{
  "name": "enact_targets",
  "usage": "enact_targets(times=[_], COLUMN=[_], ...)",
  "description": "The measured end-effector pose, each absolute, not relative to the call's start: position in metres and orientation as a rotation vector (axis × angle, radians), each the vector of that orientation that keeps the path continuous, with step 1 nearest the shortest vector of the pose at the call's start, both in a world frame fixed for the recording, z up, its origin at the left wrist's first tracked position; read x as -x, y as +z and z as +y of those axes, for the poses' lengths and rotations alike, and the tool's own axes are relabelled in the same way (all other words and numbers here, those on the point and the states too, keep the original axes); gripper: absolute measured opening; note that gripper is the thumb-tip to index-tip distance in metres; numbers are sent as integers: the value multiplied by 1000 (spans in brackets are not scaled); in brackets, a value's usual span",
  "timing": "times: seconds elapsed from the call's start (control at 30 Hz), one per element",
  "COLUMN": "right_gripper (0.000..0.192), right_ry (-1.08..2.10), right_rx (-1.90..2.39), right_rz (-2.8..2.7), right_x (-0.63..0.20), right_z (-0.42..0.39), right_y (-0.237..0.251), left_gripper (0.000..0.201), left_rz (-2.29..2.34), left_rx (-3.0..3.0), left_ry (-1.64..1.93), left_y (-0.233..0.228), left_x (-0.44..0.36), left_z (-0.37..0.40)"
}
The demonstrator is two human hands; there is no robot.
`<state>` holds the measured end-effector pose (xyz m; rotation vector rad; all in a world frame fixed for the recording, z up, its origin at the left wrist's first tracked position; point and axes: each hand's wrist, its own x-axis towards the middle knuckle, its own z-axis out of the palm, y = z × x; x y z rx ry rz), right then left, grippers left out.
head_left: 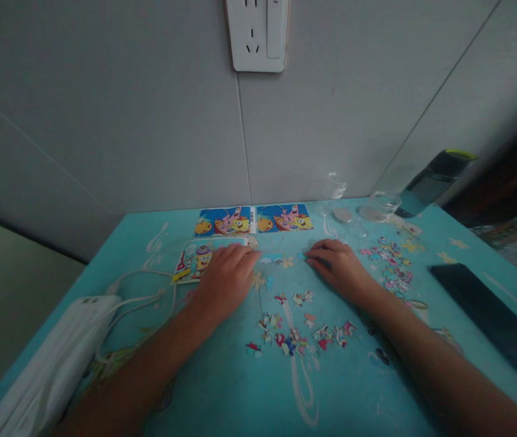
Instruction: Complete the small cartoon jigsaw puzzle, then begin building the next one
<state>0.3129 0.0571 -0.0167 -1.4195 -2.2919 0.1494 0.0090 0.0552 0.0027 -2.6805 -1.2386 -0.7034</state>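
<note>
Nearest, at left, a white power strip [48,364] lies on a blue patterned tabletop [222,382]. Loose puzzle pieces [288,345] cluster at centre. Beyond, the right hand's [338,265] grip appears to pinch a small blue piece [302,256]; the left hand's [228,276] grip is blurred, so I cannot tell if it holds anything. Between them lies a short row of pieces [271,259], which a nudge might break. The right forearm [438,357], brushing sideways, could scatter the heap [395,274] beside it. Farther back lie two cartoon cards [284,220]
</note>
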Motion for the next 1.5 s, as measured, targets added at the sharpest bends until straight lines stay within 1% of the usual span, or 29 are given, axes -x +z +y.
enact_targets(times=[0.17, 0.33, 0.5, 0.63, 0.8, 0.9, 0.93, 1.0, 1.07, 1.17, 1.5], right_gripper=[24, 21, 25, 23, 22, 7, 6, 14, 20, 23, 16], right_ry=[133, 317, 347, 364, 490, 669, 731, 794, 779, 738, 369], right_rx=[1446, 1382, 1439, 1469, 1435, 1437, 1455, 1520, 1599, 1676, 1669], right_rz=[-2236, -2322, -2309, -2267, -2196, -2076, -2013, -1880, -1798, -1814, -2066], right_x=[-301, -253, -224, -220, -221, -229, -234, -247, -261, -277, -276], right_z=[51, 26, 15, 20, 24, 28, 31, 38, 46, 56, 64], right_y=[-11, -3, -2, -5, -6, -3, -2, 1, 3, 6, 1], left_gripper=[29, 32, 30, 28, 28, 28, 28, 28, 26, 24, 28], left_rz=[-1290, -1297, -1230, -1203, -1197, -1201, -1200, -1193, -1180, -1175, -1172], left_rx=[2669, 2738, 2819, 2826, 2839, 2837, 2837, 2841, 2856, 2876, 2866], left_ry=[-676, -747, -732, -698, -669, -669, -670, -679, -683, -666, -685], left_y=[-16, -19, -20, -21, -22, -21, -21, -20, -20, -20, -21], left_x=[-5, -11, -15, -16, -15, -15, -15, -16, -16, -16, -15], left_z=[52, 59, 57, 56, 57, 57, 57, 58, 58, 59, 58])
